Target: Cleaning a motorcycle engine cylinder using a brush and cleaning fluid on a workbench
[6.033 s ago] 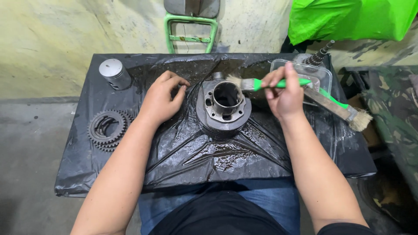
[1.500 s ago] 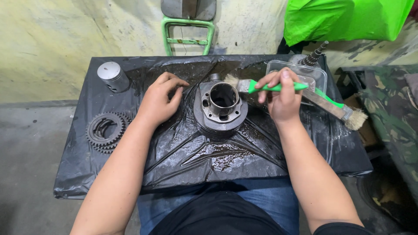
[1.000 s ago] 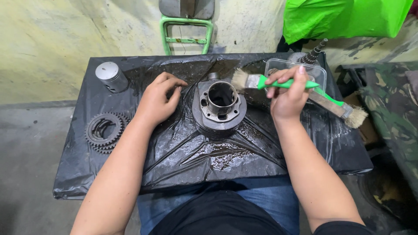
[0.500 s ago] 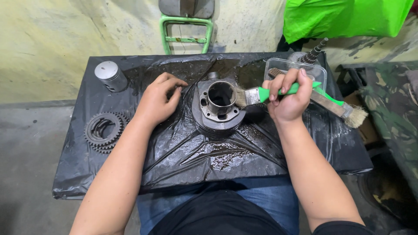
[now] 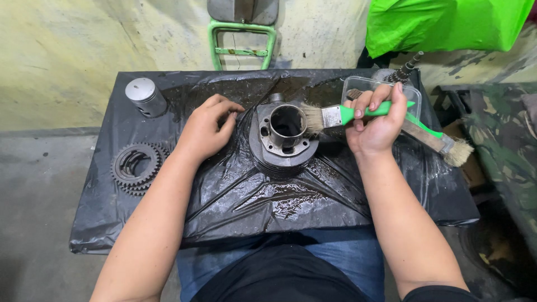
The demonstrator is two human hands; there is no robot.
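We note one ribbed grey metal cylinder (image 5: 284, 140); right hand (image 5: 376, 124) fingers clamped on green-handled bristle brush (image 5: 351, 114); left hand (image 5: 206, 133) fingers loosely apart on glossy black plastic tabletop (image 5: 279, 196). Brushes counted: two.

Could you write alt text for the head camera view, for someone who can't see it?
A person's right hand holds a green-handled paintbrush, bristles at the rim of a dark metal engine cylinder on a table covered in black plastic sheet. The left hand rests beside the cylinder; a silver piston and black gears lie to the left.
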